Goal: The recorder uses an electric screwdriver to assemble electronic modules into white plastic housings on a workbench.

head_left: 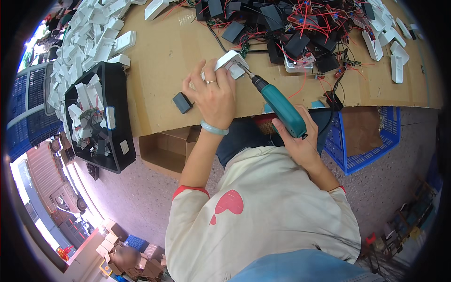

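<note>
Two hands are ours here: the left hand (213, 96), fingers half curled, steadies an open white casing (227, 57) on the cardboard-covered table (157, 70) beside a small black block (182, 103). Our right hand (302, 144) wraps a green electric screwdriver (283, 110), its bit angled into the casing.

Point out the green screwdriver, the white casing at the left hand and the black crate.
Green screwdriver (284, 109), head view: handle body.
White casing (229, 57), head view: outer wall.
Black crate (116, 94), head view: right outer wall.
</note>
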The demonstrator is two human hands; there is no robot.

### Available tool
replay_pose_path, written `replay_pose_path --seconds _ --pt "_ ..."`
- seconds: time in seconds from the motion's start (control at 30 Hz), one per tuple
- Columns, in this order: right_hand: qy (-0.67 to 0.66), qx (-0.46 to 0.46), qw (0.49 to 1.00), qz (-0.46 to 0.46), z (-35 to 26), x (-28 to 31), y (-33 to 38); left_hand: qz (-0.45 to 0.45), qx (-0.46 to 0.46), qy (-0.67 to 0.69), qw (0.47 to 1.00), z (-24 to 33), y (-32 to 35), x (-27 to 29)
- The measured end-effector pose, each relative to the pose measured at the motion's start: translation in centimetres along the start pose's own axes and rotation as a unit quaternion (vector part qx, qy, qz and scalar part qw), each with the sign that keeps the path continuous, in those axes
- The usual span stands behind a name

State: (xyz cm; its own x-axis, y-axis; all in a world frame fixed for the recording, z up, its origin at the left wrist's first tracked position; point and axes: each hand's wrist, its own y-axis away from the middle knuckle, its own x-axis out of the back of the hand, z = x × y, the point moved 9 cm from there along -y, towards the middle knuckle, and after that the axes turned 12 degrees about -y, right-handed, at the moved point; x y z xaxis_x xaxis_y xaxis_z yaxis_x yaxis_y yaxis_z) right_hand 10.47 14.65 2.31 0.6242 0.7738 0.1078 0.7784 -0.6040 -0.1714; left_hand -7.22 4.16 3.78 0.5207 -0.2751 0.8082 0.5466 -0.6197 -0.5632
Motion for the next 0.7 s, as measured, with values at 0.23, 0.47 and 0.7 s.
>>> replay_pose_path --seconds 0.23,0.47,0.7 --pt "-0.001 -0.012 1.0 -0.007 0.41 -0.32 -0.19 -0.009 0.007 0.003 1.0 -0.07 -0.26 0.15" --pt "0.004 -0.018 1.0 -0.016 0.65 -0.31 -0.29 -0.018 0.008 0.001 1.0 -0.1 -0.38 0.18" --pt "0.004 -0.022 1.0 -0.011 0.15 0.24 0.1 -0.032 0.033 0.068 0.997 -0.43 -0.45 0.24"
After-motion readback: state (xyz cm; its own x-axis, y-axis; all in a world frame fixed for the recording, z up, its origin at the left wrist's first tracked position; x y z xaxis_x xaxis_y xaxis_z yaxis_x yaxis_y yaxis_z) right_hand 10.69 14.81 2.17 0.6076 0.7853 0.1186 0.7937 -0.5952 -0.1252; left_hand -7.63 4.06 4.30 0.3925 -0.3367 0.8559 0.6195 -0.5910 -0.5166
